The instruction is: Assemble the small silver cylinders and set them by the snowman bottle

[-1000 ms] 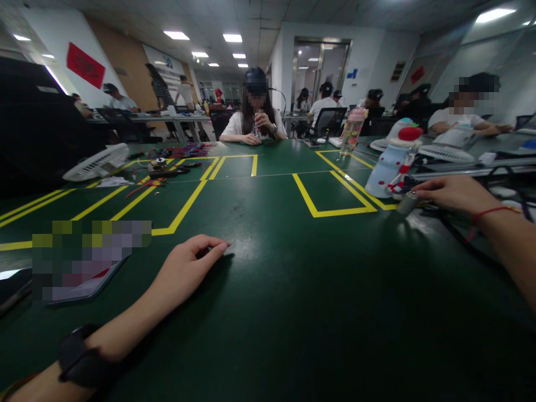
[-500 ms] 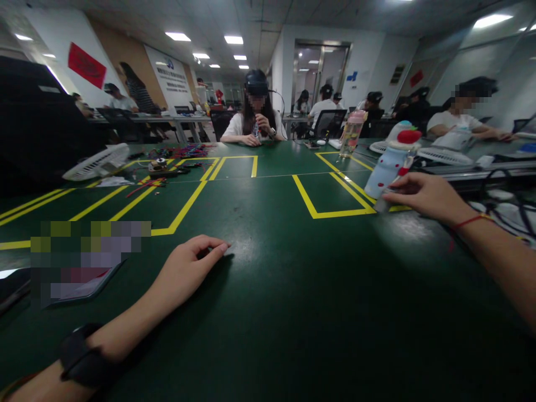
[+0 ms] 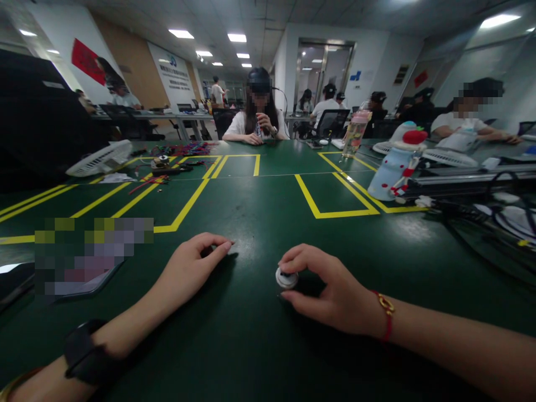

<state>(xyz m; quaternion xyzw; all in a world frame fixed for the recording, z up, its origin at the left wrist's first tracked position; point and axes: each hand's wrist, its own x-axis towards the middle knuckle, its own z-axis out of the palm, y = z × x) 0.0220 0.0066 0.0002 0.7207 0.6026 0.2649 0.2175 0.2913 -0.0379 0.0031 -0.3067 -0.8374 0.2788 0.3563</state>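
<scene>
So the right hand is curving around a small round whitish thing, which is sitting low over the green tabletop, between the two hands and nearer the right. Index finger is touching the far rim, thumb is lying at the near edge, but the image is kinda soft there, so I can't tell whether both are actually squeezing or whether its underside is touching the table. Left hand is resting well apart, thumb and index tips pressed together, holding nothing I can make out. For this kind of handling, I'm favoring finger pads sitting dead opposite each other across the rim, with light, even pressure; if one side is pushing harder, a round thing is probably rolling or tipping. Keeping the wrist low is helping steadiness too, imo.
</scene>
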